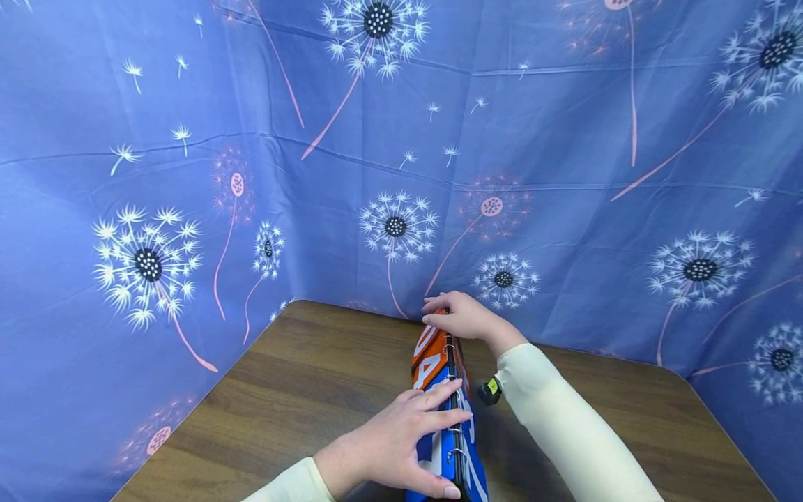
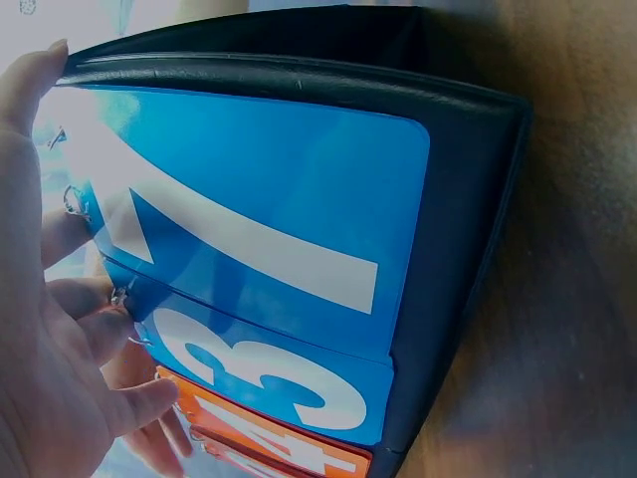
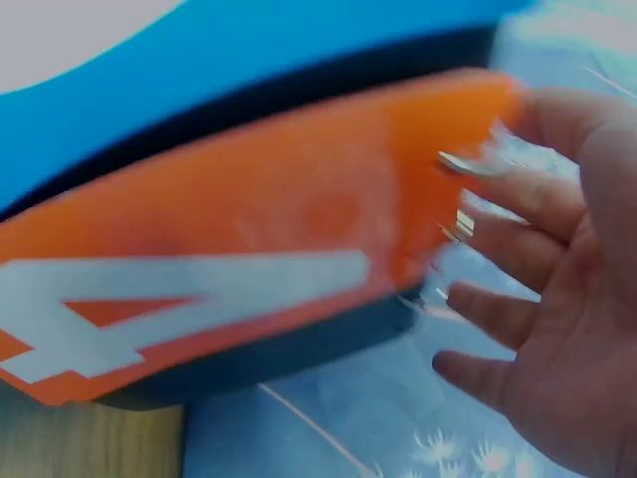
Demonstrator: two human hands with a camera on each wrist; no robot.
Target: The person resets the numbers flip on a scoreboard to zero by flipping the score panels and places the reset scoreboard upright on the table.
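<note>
A tabletop flip scoreboard (image 1: 453,418) with a black frame stands upright like a tent, its long top edge running away from me. Ring-bound cards hang on its sides: blue ones (image 2: 289,199) with white digits and orange ones (image 3: 249,219), one showing a 4. Over the near part of the top edge my left hand (image 1: 401,436) is spread, thumb at the near end and straight fingers across the rings. At the far end my right hand (image 1: 467,317) reaches over the top, its extended fingers beside the rings and the orange cards.
The scoreboard stands on a brown wood-grain table (image 1: 301,390). Blue cloth (image 1: 314,230) printed with dandelions hangs around the table's back and sides. Just below the right sleeve is a small black device (image 1: 489,392) with a yellow mark.
</note>
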